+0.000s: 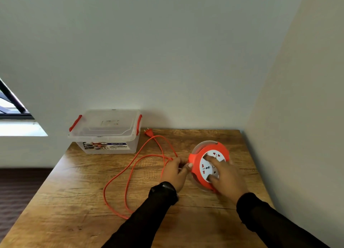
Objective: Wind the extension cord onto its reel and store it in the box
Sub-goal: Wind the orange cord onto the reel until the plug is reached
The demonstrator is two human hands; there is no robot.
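Observation:
An orange reel (197, 162) with a white socket face stands tilted on the wooden table (78, 191), right of centre. My right hand (225, 177) lies spread on the socket face, fingers pressed into it. My left hand (176, 172) is closed around the orange cord (130, 175) right beside the reel's left edge. The cord runs in long loose loops over the table to its plug (148, 132) near the back wall. A clear plastic box (106, 134) with red latches and its lid on stands at the table's back left corner.
A wall rises close on the right of the table and another behind it. The table's left edge drops to a dark floor. A window (11, 106) shows at the far left.

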